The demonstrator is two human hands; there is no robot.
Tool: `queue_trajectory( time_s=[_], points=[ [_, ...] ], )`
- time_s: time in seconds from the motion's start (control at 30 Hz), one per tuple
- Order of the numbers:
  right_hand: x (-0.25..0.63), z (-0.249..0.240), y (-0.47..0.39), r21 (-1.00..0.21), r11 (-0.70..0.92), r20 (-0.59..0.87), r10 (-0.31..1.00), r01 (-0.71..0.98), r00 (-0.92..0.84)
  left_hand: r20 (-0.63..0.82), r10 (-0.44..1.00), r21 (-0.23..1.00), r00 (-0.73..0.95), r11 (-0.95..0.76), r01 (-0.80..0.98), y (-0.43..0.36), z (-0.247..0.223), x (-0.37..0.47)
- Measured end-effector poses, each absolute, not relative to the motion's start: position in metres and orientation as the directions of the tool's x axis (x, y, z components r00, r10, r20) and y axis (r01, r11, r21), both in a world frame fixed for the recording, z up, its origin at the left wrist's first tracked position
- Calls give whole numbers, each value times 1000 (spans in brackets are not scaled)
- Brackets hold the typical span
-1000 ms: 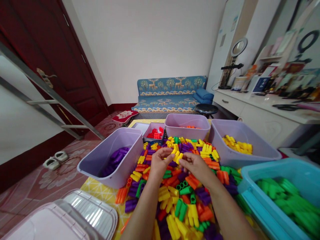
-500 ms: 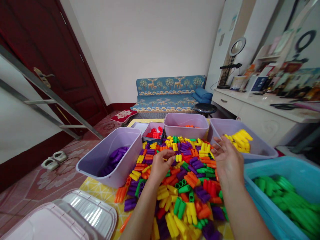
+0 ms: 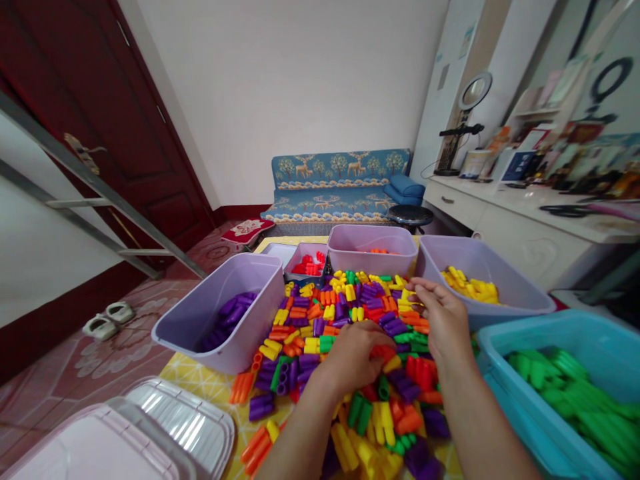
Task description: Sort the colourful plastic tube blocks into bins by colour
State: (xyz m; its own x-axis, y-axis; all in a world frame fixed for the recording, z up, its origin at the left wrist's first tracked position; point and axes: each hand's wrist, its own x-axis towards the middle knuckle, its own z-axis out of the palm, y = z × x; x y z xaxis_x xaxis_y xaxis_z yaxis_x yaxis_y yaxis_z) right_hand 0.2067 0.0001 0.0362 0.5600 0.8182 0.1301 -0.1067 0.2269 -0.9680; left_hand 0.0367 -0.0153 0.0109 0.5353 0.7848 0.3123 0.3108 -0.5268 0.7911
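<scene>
Coloured plastic tube pieces (image 3: 360,413) lie heaped on a yellow patterned cloth (image 3: 195,370). My left hand (image 3: 357,353) is over the middle of the heap, fingers curled down at orange and yellow pieces; what it grips is partly hidden. My right hand (image 3: 440,310) is at the heap's right side, its fingers bent round near yellow pieces, and I cannot make out what they hold. Purple pieces (image 3: 230,320) lie in the left lilac bin (image 3: 175,333), yellow pieces (image 3: 470,285) in the right lilac bin (image 3: 525,293), green pieces (image 3: 575,400) in the blue bin (image 3: 505,333).
A lilac bin (image 3: 370,257) with orange pieces stands at the back, beside a small box (image 3: 289,272) of red pieces. Transparent lids (image 3: 185,427) lie at the front left. Beyond are a patterned sofa (image 3: 340,193), a black stool (image 3: 410,215) and a white dresser (image 3: 530,227).
My left hand has moved right and down into the heap. My right hand has shifted slightly left, its fingers more bent. The yellow pieces in the right bin have settled lower.
</scene>
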Motion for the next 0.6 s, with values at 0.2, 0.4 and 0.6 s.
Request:
queue_trajectory(
  time_s=[0.2, 0.4, 0.6],
  points=[
    [198, 36, -2, -981, 190, 157, 877, -28, 453, 348, 919, 808, 184, -393, 439, 8, 4, 18],
    [171, 32, -2, -986, 131, 145, 980, 104, 139, 194, 971, 978, 143, -203, 52, 15, 10, 6],
    [152, 27, -5, -976, 125, 122, 992, 176, -29, 106, 976, 947, 190, -41, -318, 13, 23, 6]
  ],
)
